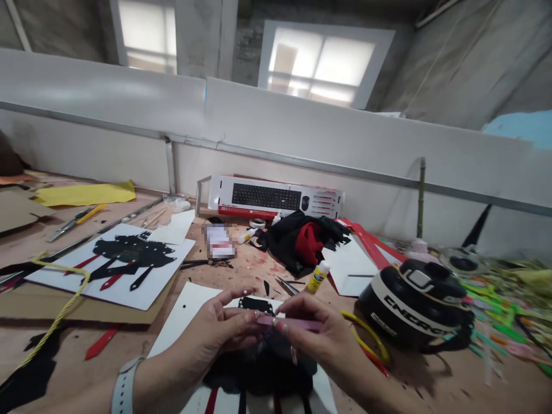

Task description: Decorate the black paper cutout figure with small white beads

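Observation:
Between the fingertips of my two hands is a slim pink strip-like piece; its exact kind is unclear. My left hand pinches its left end, and my right hand grips it along its length. Beneath them a large black cutout with a scalloped edge lies on a white sheet. Thin red and black strips run down from the cutout. A smaller black piece with white dots shows just beyond my fingers. My hands cover much of the cutout's middle.
At the right stands a black lidded mug. A yellow-and-white glue bottle is beyond my right hand. Another black cutout lies on a white sheet at left, near a yellow-handled cutter. A keyboard box leans at the back.

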